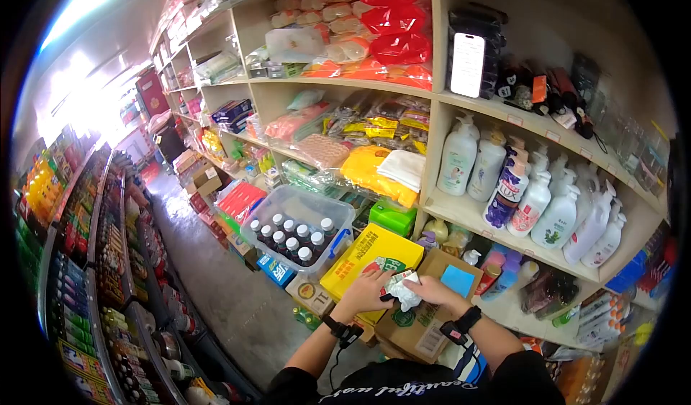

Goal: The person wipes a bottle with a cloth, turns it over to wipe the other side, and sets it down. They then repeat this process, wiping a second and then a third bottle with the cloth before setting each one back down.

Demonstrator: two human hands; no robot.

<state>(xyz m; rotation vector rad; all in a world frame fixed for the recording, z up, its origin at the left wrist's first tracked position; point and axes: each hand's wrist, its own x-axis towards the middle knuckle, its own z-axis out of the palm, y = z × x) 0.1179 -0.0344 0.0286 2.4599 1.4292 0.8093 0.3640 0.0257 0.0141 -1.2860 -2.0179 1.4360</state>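
Note:
Both hands meet over the cardboard boxes in the lower middle of the head view. My left hand (366,295) is closed around the left side of a small white packet with dark and reddish print. My right hand (434,294) is closed on a crumpled white tissue or cloth (408,297), pressed up against the packet. Fingers hide part of both. A yellow carton (368,254) with dark lettering lies just beyond my left hand. Beneath the hands is a brown cardboard box (426,331), with a blue sheet (458,280) by my right hand.
A clear plastic tub (338,214) with several white-capped dark bottles (291,238) stands left of the carton. Shelves hold pump bottles (456,156), a lit phone (468,65) and bagged goods (373,128). An aisle floor (216,279) runs between these and stocked racks (101,261) on the left.

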